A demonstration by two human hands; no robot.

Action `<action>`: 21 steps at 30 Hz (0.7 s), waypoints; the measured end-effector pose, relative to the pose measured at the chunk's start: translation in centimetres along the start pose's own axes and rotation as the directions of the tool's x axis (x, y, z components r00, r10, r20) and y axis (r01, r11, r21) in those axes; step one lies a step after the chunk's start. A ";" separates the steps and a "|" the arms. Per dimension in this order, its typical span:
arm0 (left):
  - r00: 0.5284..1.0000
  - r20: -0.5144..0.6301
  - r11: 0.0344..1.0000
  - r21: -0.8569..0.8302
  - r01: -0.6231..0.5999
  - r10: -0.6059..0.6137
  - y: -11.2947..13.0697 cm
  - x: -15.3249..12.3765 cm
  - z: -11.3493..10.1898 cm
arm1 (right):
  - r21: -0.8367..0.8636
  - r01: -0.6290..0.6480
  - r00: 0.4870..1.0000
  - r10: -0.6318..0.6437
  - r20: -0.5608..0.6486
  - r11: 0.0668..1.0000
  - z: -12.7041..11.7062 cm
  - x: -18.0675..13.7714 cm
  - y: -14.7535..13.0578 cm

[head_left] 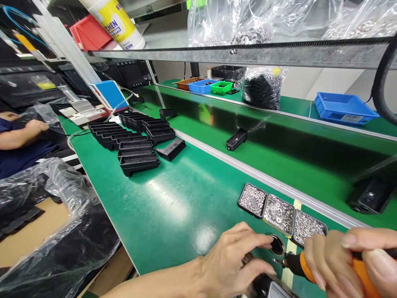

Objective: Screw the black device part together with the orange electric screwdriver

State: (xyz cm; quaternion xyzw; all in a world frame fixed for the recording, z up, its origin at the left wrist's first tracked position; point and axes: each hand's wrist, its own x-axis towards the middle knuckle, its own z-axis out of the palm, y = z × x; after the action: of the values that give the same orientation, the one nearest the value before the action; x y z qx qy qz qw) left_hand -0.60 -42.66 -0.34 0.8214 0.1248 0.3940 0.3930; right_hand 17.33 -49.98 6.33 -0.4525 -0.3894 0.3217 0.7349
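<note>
- right hand (344,256) wrapped tight round an orange-and-black electric screwdriver (313,269), bit aimed left at a small fastener just beside the workpiece
- left hand (235,260) fingers curled, tips pinching/steadying a round black part (277,245); something small under the fingers, probably a washer, view too poor to confirm
- black workpiece (263,285) sits at frame bottom, just below the round part, mostly cut off
- three square hardware trays (281,213) in a row just behind the round part, touching each other, full of silver screws and washers
- stack of black plastic housings (130,142) well apart from the trays, far-left on the green bench (173,207)
- single black housing (237,139) beyond the aluminium rail, behind the trays
- blue bin (343,108) and bag of black parts (262,87) on the raised shelf, further behind the trays
- another person's arm (18,134) at far left edge, past the housings, beside clear plastic bags (58,231)
</note>
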 end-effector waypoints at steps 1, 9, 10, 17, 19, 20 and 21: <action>0.998 -0.058 1.000 -0.009 -0.025 0.025 -0.2 -0.2 0.2 | -0.007 -0.002 1.000 0.002 -0.003 1.000 -0.2 0.0 0.1; 0.970 0.140 0.977 0.048 -0.210 0.201 -1.7 -2.8 3.3 | -0.095 -0.085 0.989 0.072 -0.129 0.992 -1.0 0.1 0.8; 0.965 0.163 0.974 0.059 -0.218 0.206 -1.9 -3.0 3.5 | -0.112 -0.081 0.989 0.065 -0.136 0.990 -0.8 0.2 1.0; 0.954 0.179 0.961 0.089 -0.260 0.242 -2.1 -3.0 3.5 | -0.161 -0.025 0.993 0.007 -0.114 0.987 0.2 0.7 2.9; 0.952 0.194 0.960 0.102 -0.259 0.236 -2.0 -3.0 3.4 | -0.167 -0.043 0.994 0.025 -0.110 0.985 0.1 0.7 3.1; 0.952 0.196 0.960 0.108 -0.258 0.234 -2.0 -3.0 3.3 | -0.173 -0.055 0.994 0.038 -0.104 0.983 0.0 0.7 3.1; 0.952 0.197 0.960 0.111 -0.258 0.233 -2.0 -3.0 3.3 | -0.181 -0.067 0.994 0.050 -0.096 0.981 0.0 0.7 3.2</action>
State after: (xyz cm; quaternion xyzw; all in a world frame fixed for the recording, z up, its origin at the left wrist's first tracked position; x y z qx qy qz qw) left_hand 0.08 -44.71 -4.72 0.8879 0.0115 0.3538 0.2938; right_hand 17.29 -48.18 3.63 -0.5437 -0.3700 0.2847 0.6974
